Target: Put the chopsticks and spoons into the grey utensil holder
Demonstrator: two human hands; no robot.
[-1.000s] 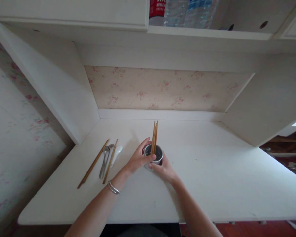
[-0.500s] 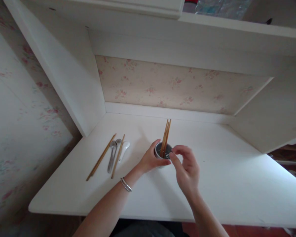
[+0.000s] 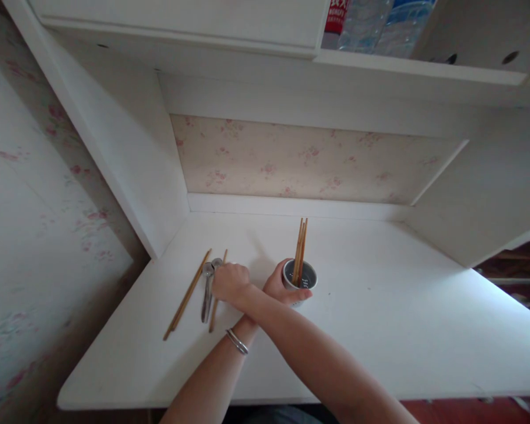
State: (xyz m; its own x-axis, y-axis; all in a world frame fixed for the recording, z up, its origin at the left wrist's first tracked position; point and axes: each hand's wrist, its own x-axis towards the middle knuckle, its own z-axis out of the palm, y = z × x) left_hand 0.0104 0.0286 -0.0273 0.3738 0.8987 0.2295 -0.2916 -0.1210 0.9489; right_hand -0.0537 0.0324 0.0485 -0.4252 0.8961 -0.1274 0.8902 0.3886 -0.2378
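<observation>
My left hand (image 3: 277, 288) is wrapped round the side of a metal utensil holder (image 3: 310, 282) with small holes in its bottom. Several wooden chopsticks (image 3: 299, 250) lean upright inside it. Crossing over my left forearm, my right hand (image 3: 232, 284) is down among the utensils on the left, its fingers curled and mostly hidden. Beside it lie two metal spoons (image 3: 206, 294), partly covered by the hand. A single chopstick (image 3: 214, 315) passes beneath the hand. Farther left is a pair of chopsticks (image 3: 186, 297). The white spoon is hidden from sight.
The utensils lie on a white desk (image 3: 380, 335) with a floral-papered back panel (image 3: 269, 159). A white side panel (image 3: 115, 129) rises at the left. Overhead, a shelf holds plastic bottles (image 3: 366, 26).
My right hand has gone from the holder's rim leftward across my left arm to the loose utensils, covering the white spoon. My left hand still grips the holder. The view has shifted slightly.
</observation>
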